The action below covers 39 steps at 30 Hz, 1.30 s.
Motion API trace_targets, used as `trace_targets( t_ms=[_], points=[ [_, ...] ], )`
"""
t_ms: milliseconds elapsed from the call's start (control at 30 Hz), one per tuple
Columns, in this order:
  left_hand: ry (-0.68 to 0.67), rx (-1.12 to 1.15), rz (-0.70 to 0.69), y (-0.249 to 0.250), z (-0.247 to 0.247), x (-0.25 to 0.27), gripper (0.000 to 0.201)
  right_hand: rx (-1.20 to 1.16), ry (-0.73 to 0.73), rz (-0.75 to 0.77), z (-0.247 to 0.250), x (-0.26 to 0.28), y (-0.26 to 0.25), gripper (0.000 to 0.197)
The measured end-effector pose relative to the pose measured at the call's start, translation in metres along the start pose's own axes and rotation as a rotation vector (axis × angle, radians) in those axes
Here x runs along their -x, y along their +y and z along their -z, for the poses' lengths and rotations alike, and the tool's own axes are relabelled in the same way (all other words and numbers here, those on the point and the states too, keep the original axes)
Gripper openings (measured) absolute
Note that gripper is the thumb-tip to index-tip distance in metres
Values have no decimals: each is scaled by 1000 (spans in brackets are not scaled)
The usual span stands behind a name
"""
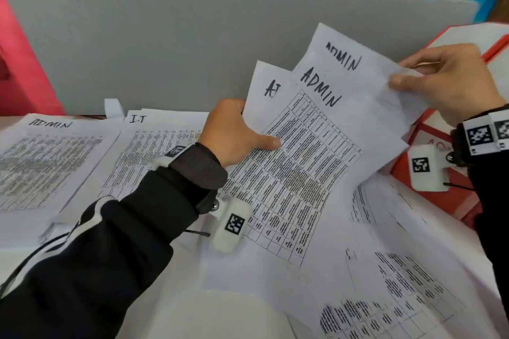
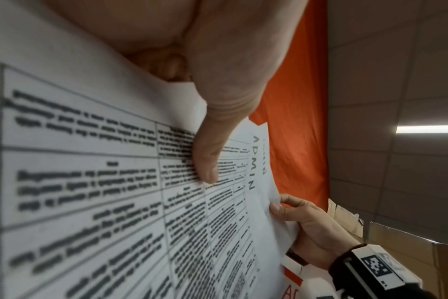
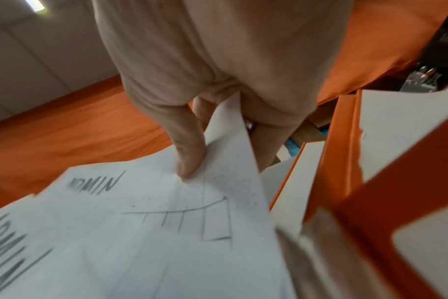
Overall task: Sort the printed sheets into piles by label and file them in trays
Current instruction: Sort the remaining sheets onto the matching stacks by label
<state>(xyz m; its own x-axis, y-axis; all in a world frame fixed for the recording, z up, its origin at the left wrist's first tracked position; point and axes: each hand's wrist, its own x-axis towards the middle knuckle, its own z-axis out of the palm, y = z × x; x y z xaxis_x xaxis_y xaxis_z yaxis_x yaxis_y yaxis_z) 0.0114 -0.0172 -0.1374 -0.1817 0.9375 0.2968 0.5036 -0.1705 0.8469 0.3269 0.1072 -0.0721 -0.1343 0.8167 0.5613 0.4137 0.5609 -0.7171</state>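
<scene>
Both hands hold up a fanned bunch of ADMIN sheets over the desk, in front of the grey divider. My left hand grips their left edge, thumb lying on the printed table. My right hand pinches the top right corner of the ADMIN sheets between thumb and fingers. On the desk at far left lies an ADMIN pile, and beside it an I-T pile. Orange-and-white trays stand stacked at the right, under my right wrist.
More printed sheets lie loose over the near right of the desk. The grey divider closes off the back. Coloured folders and cloth show behind it. The orange tray wall sits close to my right hand.
</scene>
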Motion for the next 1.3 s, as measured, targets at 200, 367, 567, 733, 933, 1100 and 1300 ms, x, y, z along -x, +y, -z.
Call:
trace_targets(
  t_ms=[200, 367, 567, 733, 933, 1100, 1300],
  points=[
    [35, 92, 3, -5, 8, -4, 56, -103, -75, -8, 37, -5, 5, 19],
    [69, 108, -7, -5, 9, -4, 60, -203, -253, 29, 34, 2, -7, 30],
    [91, 123, -22, -4, 5, 0, 64, -201, -545, 7, 11, 8, -17, 63],
    [88, 134, -24, -1, 3, 3, 60, -263, -686, -9, -14, 20, -30, 46],
    [-5, 153, -36, 10, 5, 9, 35, -173, -668, -49, -27, 24, -38, 16],
    [212, 359, -82, 26, 27, 5, 20, -415, -116, -105, -18, 15, -41, 38],
    [334, 547, -122, 43, 49, 2, 29, -660, -490, -135, -32, 28, -58, 70]
  ],
)
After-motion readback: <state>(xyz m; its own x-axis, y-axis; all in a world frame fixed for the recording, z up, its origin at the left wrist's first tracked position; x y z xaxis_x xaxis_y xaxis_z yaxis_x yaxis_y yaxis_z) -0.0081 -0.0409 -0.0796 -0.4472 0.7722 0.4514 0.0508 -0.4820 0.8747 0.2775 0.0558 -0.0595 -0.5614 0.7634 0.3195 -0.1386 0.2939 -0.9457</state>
